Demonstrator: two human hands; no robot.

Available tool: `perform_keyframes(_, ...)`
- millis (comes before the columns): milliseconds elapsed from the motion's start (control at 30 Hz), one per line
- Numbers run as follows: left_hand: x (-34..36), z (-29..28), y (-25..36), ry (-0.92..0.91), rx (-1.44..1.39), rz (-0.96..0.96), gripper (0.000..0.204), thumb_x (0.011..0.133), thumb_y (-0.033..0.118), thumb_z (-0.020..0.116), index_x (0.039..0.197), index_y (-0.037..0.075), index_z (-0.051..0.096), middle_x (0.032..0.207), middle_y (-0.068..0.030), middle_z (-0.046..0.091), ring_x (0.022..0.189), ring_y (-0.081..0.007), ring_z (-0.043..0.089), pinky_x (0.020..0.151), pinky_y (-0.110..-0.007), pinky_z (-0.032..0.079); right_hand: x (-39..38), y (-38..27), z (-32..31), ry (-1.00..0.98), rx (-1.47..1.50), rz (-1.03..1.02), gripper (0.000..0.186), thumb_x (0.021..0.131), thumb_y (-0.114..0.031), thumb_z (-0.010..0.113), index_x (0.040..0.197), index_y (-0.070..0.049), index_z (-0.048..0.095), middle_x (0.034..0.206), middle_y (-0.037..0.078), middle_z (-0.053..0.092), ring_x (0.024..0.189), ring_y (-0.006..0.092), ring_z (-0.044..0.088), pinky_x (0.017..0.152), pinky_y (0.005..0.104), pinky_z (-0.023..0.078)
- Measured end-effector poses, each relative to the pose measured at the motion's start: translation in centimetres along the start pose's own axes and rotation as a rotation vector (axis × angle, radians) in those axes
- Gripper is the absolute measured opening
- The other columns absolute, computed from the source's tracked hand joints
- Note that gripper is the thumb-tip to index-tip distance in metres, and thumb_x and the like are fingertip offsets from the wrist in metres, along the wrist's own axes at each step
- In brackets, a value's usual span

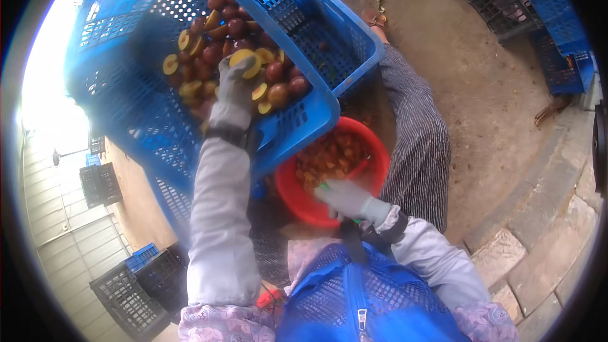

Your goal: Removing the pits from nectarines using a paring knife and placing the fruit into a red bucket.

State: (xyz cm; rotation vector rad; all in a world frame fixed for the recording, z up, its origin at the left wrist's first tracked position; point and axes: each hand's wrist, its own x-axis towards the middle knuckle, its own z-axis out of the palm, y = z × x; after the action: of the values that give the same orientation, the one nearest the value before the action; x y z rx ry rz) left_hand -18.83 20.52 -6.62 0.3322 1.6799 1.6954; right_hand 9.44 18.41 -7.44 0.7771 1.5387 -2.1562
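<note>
My left hand point(233, 92), in a pale grey glove, reaches into a tilted blue plastic crate point(304, 128). Its fingers are closed on a cut plum point(246, 60) with yellow flesh facing up. Around it in the crate lie red plums point(236, 28), some whole and some cut open. Lower down, my gloved right hand point(352, 201) is closed over the near rim of a red basin point(384, 158). Bits of a green-handled tool point(324, 185) show on both sides of that hand; its working end cannot be made out. Orange-brown plum pieces or pits point(332, 158) lie in the basin.
A second blue crate point(373, 50) stands beyond the first, with little in it. My leg in striped trousers point(415, 145) is right of the basin. Black crates point(130, 297) sit lower left; more blue crates point(551, 6) stand upper right. Stone paving point(551, 247) edges the dirt floor.
</note>
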Motion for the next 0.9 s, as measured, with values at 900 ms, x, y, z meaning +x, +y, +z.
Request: perform_keyframes(900,-25.5,3.1,-1.9,-0.069,0.149,0.304,0.032,0.093,0.024,0.032,0.101,-0.002,0.05,0.098,-0.0115,0.053,0.086,-0.0202,0.057,0.077,-0.03,0.047,-6.1,-1.1,6.0,0.249,0.026,-0.474,0.025,0.092,-0.03,0.04,0.091,-0.006,0.048,0.054,0.003,0.053,0.04,0.0088,0.05,0.037,0.0219,0.04)
